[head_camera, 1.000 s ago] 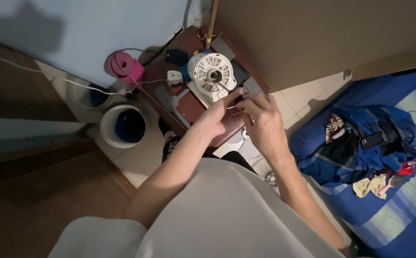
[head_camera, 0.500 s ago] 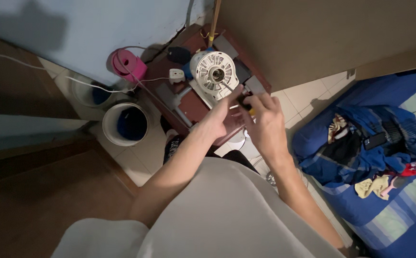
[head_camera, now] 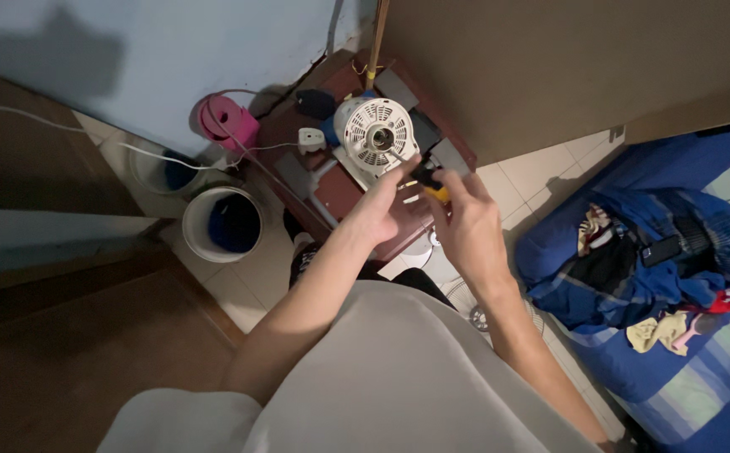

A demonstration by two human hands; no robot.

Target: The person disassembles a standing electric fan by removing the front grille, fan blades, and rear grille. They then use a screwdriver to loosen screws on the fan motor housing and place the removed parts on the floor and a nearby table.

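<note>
A white round fan motor housing [head_camera: 378, 134] with slotted vents lies on a small dark red table [head_camera: 344, 189]. My right hand [head_camera: 466, 222] is closed on a screwdriver [head_camera: 426, 182] with a yellow and black handle, whose thin shaft reaches to the housing's centre. My left hand [head_camera: 382, 205] sits just left of the handle, its fingers touching the screwdriver near the housing's rim. Grey plastic parts [head_camera: 298, 176] lie on the table beside the housing.
A white bucket [head_camera: 222, 222] and a second pale bucket [head_camera: 164, 172] stand on the tiled floor at left, near a pink roll [head_camera: 222, 117] and a white cable. A bed [head_camera: 675, 335] with blue sheets and crumpled clothes [head_camera: 633, 260] fills the right. A wooden stick [head_camera: 375, 42] leans at the wall.
The right hand has lifted a little, so the yellow handle of the screwdriver now shows. The whole view has shifted slightly; the housing has stayed on the table.
</note>
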